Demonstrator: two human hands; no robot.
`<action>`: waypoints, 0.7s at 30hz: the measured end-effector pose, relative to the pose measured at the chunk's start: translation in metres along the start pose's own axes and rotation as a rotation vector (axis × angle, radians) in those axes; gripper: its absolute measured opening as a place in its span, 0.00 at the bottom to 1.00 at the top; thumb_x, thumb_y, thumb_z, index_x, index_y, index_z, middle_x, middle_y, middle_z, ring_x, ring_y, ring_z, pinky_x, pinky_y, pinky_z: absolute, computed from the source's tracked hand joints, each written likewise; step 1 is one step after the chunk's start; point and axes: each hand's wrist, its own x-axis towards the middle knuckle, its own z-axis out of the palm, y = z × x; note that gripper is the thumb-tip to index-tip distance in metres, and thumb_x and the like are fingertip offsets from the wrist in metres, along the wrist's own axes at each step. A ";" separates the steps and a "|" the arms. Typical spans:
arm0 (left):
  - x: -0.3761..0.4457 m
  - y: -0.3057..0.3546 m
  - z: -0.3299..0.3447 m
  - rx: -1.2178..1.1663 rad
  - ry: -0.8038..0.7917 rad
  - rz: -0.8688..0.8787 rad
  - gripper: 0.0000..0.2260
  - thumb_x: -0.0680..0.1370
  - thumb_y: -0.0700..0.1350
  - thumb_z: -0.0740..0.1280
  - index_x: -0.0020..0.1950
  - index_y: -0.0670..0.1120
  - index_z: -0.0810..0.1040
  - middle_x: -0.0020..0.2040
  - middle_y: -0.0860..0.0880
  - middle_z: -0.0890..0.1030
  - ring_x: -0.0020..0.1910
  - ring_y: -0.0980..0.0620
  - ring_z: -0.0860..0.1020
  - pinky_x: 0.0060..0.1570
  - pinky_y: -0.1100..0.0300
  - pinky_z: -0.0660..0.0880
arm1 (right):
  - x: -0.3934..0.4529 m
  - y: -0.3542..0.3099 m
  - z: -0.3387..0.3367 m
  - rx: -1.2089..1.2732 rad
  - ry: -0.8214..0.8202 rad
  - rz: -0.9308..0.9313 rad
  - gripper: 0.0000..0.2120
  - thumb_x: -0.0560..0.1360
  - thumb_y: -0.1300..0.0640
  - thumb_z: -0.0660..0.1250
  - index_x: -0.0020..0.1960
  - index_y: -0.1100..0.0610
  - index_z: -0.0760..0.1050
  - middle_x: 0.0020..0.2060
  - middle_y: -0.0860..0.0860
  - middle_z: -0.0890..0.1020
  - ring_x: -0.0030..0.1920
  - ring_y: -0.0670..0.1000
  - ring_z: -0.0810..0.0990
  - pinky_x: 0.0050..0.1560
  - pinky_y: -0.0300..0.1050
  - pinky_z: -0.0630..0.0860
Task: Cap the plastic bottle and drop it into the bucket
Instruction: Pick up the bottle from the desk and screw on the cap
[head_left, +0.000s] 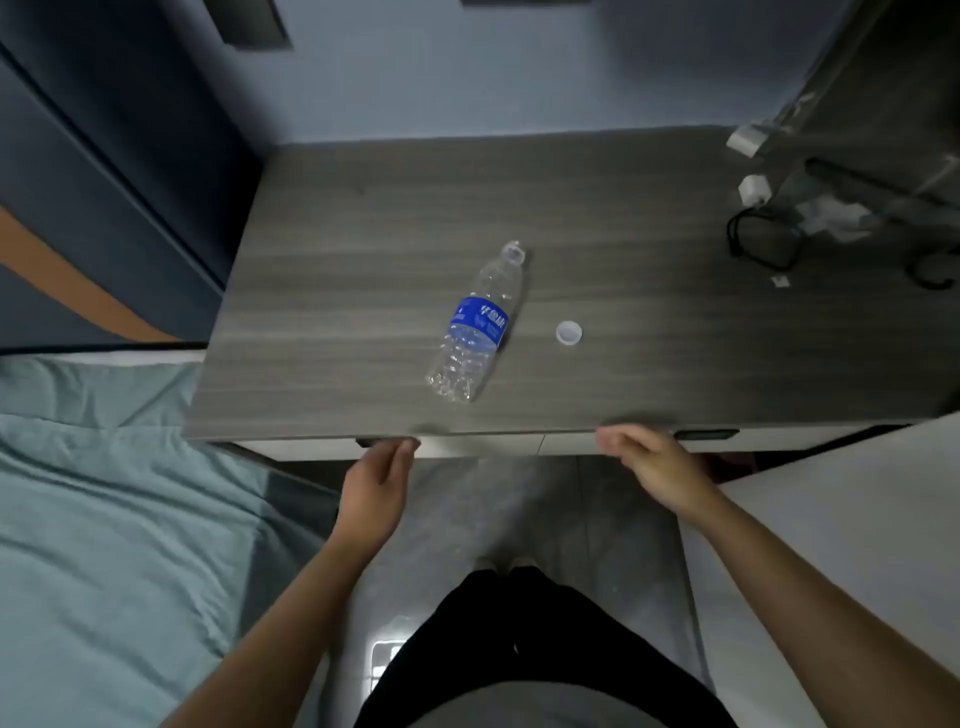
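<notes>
Nothing done yet, by our read. Our left hand (376, 491) hangs at the worktop's (337, 234) near edge, grip loose, holding nothing. Plastic bottle (475, 325) lies on its side mid-worktop, uncapped, neck toward the far edge. Cap (569, 333) sits just right of it, apart. Our right hand (652, 465) also at the near edge, fingers half-curled, empty. No bucket visible. Capping and drop both remain.
</notes>
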 end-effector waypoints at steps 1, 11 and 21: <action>0.010 0.008 0.001 -0.022 0.015 0.045 0.11 0.79 0.45 0.60 0.53 0.42 0.80 0.47 0.48 0.82 0.48 0.50 0.79 0.49 0.61 0.71 | 0.011 -0.008 0.001 -0.009 -0.002 -0.052 0.14 0.78 0.61 0.57 0.59 0.64 0.75 0.58 0.59 0.79 0.59 0.56 0.77 0.65 0.50 0.69; 0.087 0.076 0.023 0.251 -0.056 0.338 0.20 0.80 0.45 0.57 0.71 0.40 0.64 0.73 0.42 0.65 0.71 0.45 0.64 0.70 0.54 0.63 | 0.091 -0.104 0.017 -0.269 0.000 -0.358 0.15 0.78 0.61 0.55 0.62 0.62 0.72 0.62 0.59 0.77 0.63 0.56 0.74 0.61 0.41 0.67; 0.113 0.075 0.054 0.447 -0.127 0.271 0.25 0.81 0.48 0.51 0.75 0.41 0.48 0.78 0.44 0.51 0.77 0.49 0.52 0.73 0.55 0.57 | 0.163 -0.129 0.032 -0.738 -0.058 -0.647 0.22 0.79 0.51 0.50 0.72 0.56 0.59 0.75 0.53 0.59 0.75 0.51 0.52 0.75 0.49 0.52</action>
